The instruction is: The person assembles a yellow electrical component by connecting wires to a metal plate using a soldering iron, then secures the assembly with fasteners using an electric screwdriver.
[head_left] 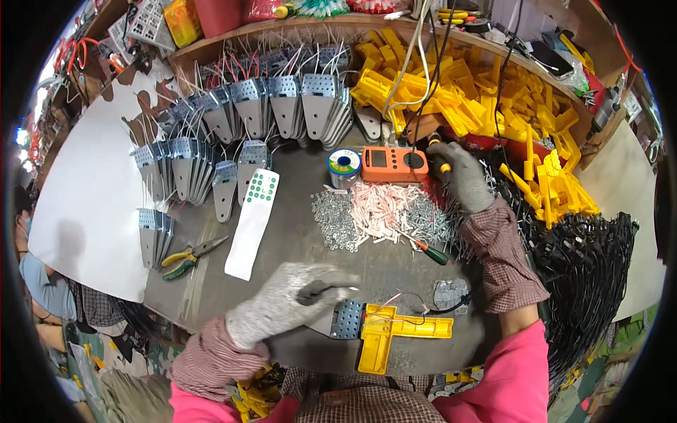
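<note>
My left hand (289, 299), in a grey glove, hovers over the near part of the dark work table. Its fingers are pinched together and partly blurred; what they hold, if anything, I cannot make out. Below it lies a grey metal plate with a dotted blue-grey end (346, 321), against a yellow T-shaped plastic housing (379, 342). Thin wires cross the housing, and a black cable (448, 309) leads off to its right. My right hand (465, 176), also gloved, is closed around a yellow-and-black handled tool (445, 168) beside the orange meter (395, 163).
A solder spool (344, 166) stands behind piles of nuts (335, 218), pale pink sleeves (384, 211) and screws. Pliers (194, 258), a white strip (248, 233) and a green screwdriver (431, 252) lie around. Wired metal plates (285, 106), yellow housings (465, 88) and black cables (578, 275) border the table.
</note>
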`<state>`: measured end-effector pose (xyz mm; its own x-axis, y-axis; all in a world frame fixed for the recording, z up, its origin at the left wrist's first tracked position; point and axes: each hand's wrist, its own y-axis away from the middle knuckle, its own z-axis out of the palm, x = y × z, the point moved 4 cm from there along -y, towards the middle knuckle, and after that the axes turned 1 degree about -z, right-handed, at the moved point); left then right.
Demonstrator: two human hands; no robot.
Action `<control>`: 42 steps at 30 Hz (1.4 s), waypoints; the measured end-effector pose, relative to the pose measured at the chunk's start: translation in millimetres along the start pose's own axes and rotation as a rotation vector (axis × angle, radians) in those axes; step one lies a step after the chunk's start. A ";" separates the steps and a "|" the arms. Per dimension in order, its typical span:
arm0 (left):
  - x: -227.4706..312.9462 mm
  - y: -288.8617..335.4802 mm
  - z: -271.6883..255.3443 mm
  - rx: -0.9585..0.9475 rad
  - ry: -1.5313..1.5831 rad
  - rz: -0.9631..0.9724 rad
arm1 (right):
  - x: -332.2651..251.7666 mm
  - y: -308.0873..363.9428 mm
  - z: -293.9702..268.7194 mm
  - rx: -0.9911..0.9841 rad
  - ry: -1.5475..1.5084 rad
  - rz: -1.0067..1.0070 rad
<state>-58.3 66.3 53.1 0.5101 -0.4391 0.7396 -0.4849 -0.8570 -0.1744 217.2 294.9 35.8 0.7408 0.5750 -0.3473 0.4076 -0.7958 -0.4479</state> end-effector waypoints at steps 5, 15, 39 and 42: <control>0.8 -0.8 42.0 0.264 0.178 -0.211 | -56.9 46.8 -68.0 0.435 -0.540 0.075; -26.1 -21.0 72.8 0.171 0.488 -0.252 | -41.2 100.8 16.6 0.026 -1.414 0.806; -15.3 -25.0 78.9 0.041 0.651 -0.333 | -36.5 105.0 24.9 -0.037 -1.492 0.826; -18.0 -23.6 81.3 0.112 0.587 -0.294 | -34.8 106.3 23.9 0.017 -1.487 0.874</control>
<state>1.7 72.5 -8.9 0.1224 0.0094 0.9924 -0.2916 -0.9555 0.0451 221.9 194.8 -19.3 -0.3715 -0.3158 -0.8731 0.1731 -0.9475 0.2690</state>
